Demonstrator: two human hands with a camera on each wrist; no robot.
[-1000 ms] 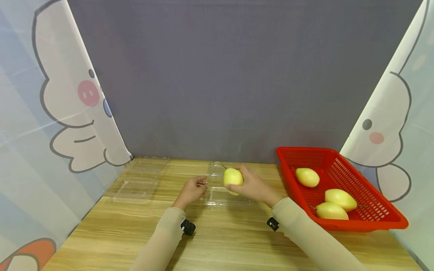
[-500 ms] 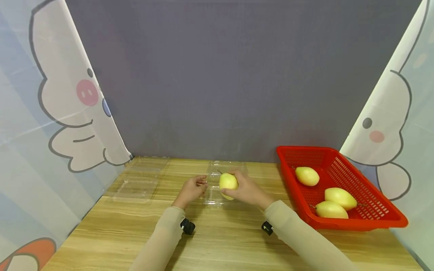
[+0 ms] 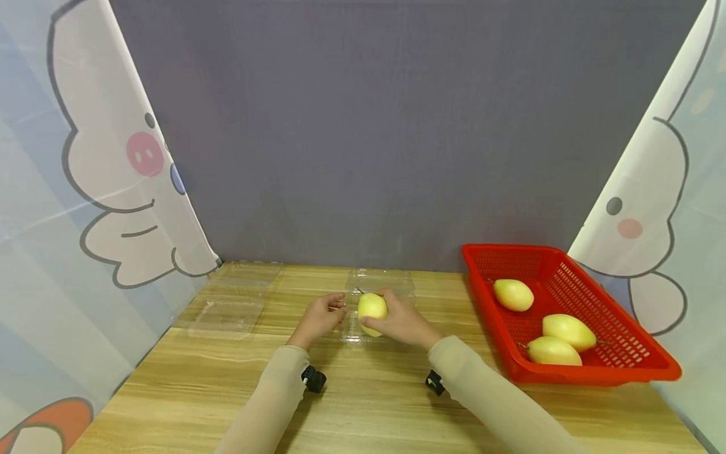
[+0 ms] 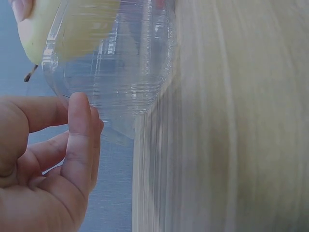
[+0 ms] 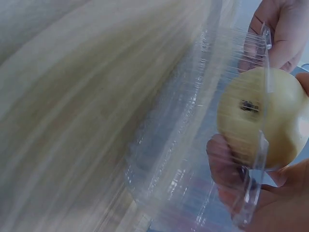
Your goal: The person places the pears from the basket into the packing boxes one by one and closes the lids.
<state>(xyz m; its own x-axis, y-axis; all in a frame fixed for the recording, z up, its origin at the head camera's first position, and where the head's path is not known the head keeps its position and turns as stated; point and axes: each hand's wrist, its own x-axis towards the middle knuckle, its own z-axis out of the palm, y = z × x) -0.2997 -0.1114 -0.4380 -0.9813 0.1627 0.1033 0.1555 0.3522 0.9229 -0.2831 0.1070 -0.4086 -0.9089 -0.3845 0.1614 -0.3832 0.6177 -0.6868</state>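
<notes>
My right hand (image 3: 404,323) grips a yellow pear (image 3: 371,308) between thumb and fingers, its stem pointing up and to the left. The pear is held over the left part of a clear plastic container (image 3: 353,335) whose lid stands open at the back. In the right wrist view the pear (image 5: 277,130) shows its dark blossom end, partly behind the container's clear wall (image 5: 193,101). My left hand (image 3: 319,320) is at the container's left edge. In the left wrist view, its thumb and forefinger pinch the container's rim (image 4: 50,63).
At the right stands a red plastic basket (image 3: 499,343) with 3 more pears (image 3: 513,295) in it. Another clear container (image 3: 227,315) lies open on the wooden table (image 3: 363,403) at the left. A grey panel (image 3: 397,139) rises behind the table.
My right hand has carried the pear leftward and slightly lower over the container. My left hand has stayed at the container's edge.
</notes>
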